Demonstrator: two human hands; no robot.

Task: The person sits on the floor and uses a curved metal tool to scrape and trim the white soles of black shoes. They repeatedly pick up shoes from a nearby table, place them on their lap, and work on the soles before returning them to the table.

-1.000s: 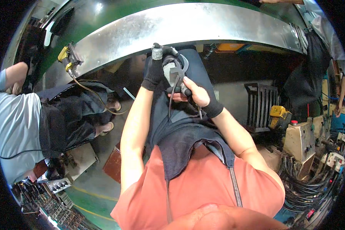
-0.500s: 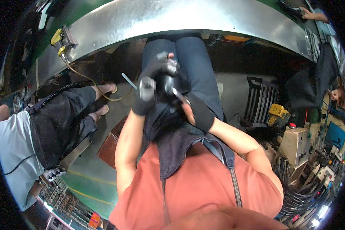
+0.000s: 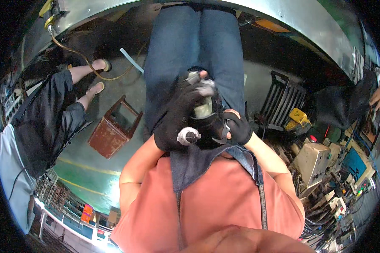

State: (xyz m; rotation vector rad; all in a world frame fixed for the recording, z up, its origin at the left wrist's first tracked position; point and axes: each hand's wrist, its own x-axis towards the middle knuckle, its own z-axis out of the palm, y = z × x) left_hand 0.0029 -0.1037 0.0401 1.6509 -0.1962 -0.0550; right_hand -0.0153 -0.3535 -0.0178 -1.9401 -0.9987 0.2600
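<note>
A black shoe-like piece with a pale inside (image 3: pixel 203 109) is held low over my lap. My left hand (image 3: pixel 175 111), in a black glove, closes around its left side. White wrapping covers the fingertips near its top. At that hand's lower side is a white-wrapped round end with a dark middle (image 3: pixel 189 136); whether this is my thumb or a handle I cannot tell. My right hand (image 3: pixel 237 127), gloved in black with bare fingertips, is curled against the piece's right side near a small shiny edge. Dark cloth and blurring hide much of both grips.
A metal worktable (image 3: pixel 299 21) curves across the far side. On its left lies a yellow tool (image 3: pixel 47 14) with a hose. A brown stool (image 3: pixel 109 137) and a co-worker (image 3: pixel 42 118) are left. To the right are a black slatted crate (image 3: pixel 281 101) and a beige control box (image 3: pixel 312 162).
My hands and the piece have come nearer to my body. The view has tipped down, showing more of my legs and the stool, with the worktable higher in the picture.
</note>
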